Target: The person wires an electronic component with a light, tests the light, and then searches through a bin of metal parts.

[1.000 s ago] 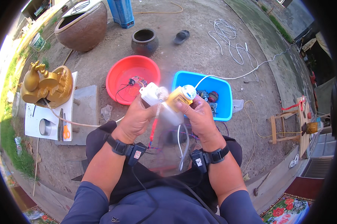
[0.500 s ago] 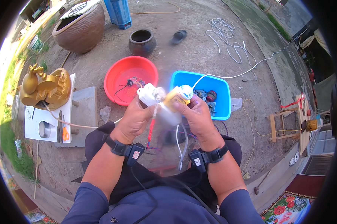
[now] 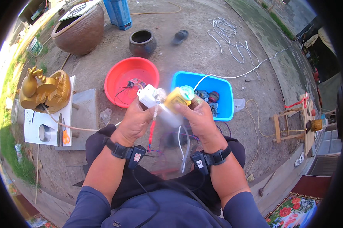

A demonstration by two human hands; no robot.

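Both my hands are raised over my lap, gripping parts of a small assembly. My left hand (image 3: 138, 121) is closed on a white plastic housing (image 3: 146, 97), from whose fitting a red-wrapped tube or wire (image 3: 152, 131) hangs down. My right hand (image 3: 197, 119) grips a yellow component (image 3: 177, 98) with a round pale top (image 3: 186, 92), held close against the white housing. Below them, a pale translucent area is blurred, so I cannot tell where the parts join. Thin white hoses (image 3: 180, 142) dangle between my forearms.
Ahead lie a red basin (image 3: 116, 72), a blue tub (image 3: 226, 104) with metal parts, and a dark pot (image 3: 142, 48). Left, a gold ornament (image 3: 42, 91) and orange scissors (image 3: 66, 135) rest on boards. Right stand a wooden stool (image 3: 278, 129) and coiled white hose (image 3: 222, 30).
The surroundings and my hands have shifted slightly leftward in the view. My grip on the white housing and yellow component looks the same.
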